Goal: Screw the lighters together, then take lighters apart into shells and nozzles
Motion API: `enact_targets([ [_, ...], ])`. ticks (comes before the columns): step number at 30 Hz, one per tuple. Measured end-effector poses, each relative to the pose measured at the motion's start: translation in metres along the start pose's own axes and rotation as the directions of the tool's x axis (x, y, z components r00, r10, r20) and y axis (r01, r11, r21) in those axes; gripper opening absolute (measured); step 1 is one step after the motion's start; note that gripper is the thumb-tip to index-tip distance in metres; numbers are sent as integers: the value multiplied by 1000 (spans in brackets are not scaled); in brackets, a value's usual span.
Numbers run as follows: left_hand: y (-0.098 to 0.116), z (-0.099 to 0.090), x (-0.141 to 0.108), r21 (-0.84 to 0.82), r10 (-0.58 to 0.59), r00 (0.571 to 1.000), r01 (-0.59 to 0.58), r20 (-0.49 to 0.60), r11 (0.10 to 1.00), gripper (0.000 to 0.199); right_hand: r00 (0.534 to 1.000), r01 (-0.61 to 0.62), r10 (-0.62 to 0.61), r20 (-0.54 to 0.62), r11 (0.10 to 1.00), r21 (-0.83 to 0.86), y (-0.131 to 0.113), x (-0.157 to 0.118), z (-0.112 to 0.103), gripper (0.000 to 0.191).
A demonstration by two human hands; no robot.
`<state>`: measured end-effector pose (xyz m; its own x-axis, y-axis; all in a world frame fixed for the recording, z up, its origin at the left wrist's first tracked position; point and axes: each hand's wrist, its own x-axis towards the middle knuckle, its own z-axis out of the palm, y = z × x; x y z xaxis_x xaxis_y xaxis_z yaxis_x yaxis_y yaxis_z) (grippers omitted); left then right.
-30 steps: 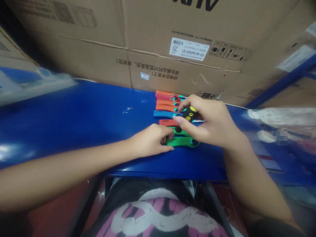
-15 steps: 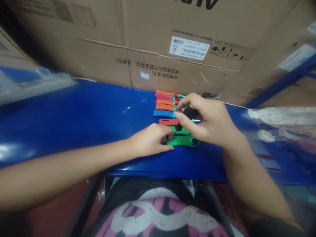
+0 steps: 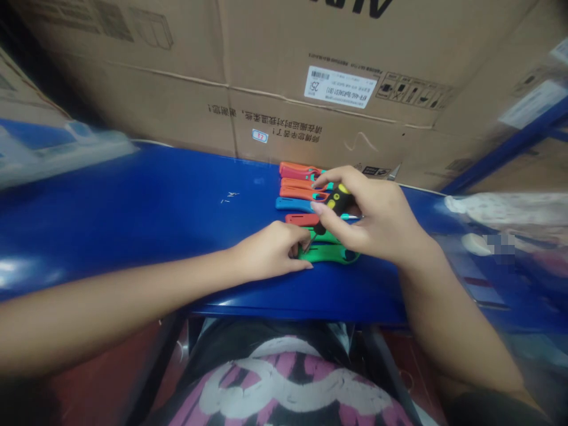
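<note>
My right hand (image 3: 377, 216) is closed round the black and yellow handle of a screwdriver (image 3: 339, 201). The screwdriver tilts down to the left, and its shaft ends at the near green lighter (image 3: 326, 254). My left hand (image 3: 277, 251) pinches the left end of that lighter, and its fingers partly hide the screwdriver's tip. Behind it lie another green lighter (image 3: 323, 235), a red lighter (image 3: 302, 220) and a blue lighter (image 3: 293, 205), all side by side. Farther back are orange-red lighters (image 3: 293, 188). My right hand covers parts of several of them.
A large cardboard box (image 3: 177, 83) stands along the back of the blue table (image 3: 133, 225). Small metal pins or screws (image 3: 231, 194) lie left of the lighters. On the right are white patterned cloth or wrapping (image 3: 510, 210) and a flat item (image 3: 481, 290). A blue metal bar (image 3: 510, 142) slants behind them.
The screwdriver handle has turned in my right hand, so more yellow patches show. My right fingers have shifted slightly on the handle. My left hand stays on the green lighter.
</note>
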<state>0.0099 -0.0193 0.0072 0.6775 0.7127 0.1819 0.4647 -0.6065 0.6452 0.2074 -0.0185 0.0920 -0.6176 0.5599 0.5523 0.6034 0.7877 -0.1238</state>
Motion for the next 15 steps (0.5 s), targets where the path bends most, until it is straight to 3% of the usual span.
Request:
enact_targets([
  [4, -1, 1, 0, 2, 7, 1000, -7, -10, 1000, 22, 999, 45, -46, 19, 998, 34, 0, 0, 0, 42],
  [15, 0, 0, 0, 8, 2, 1000, -2, -11, 1000, 22, 1000, -1, 0, -30, 1000, -10, -2, 0, -1, 25],
])
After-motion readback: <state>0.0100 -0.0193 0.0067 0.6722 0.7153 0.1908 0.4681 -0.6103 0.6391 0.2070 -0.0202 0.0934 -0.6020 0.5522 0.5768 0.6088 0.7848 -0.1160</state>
